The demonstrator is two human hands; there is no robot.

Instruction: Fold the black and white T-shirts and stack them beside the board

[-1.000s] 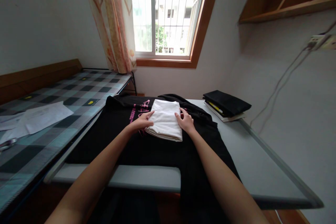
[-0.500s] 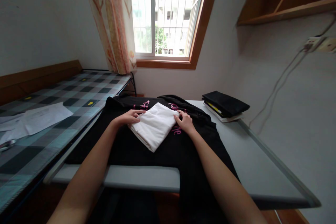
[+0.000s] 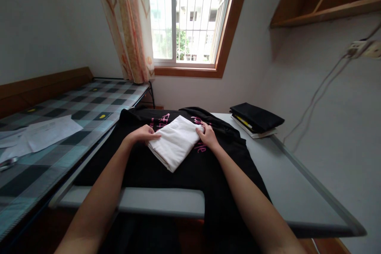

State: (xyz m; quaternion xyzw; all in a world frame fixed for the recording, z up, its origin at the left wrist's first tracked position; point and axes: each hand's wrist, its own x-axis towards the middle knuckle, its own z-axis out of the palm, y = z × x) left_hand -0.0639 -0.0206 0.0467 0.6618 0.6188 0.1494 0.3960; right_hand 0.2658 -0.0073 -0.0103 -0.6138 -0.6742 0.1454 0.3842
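A folded white cloth lies turned like a diamond on a black garment with pink lettering, which is spread over a light table. My left hand grips the cloth's left corner, thumb on top and the other fingers partly hidden at its edge. At the right corner, my right hand pinches the cloth between thumb and fingers. Part of the black garment hangs over the table's front edge.
On the table, a black folded item rests on papers at the back right. A checkered bed with loose papers stands at the left. Beyond are a curtain and window.
My left fingers have drawn in from the cloth's top to its left edge and closed there. My right fingers have closed on the right corner. The cloth has barely shifted.
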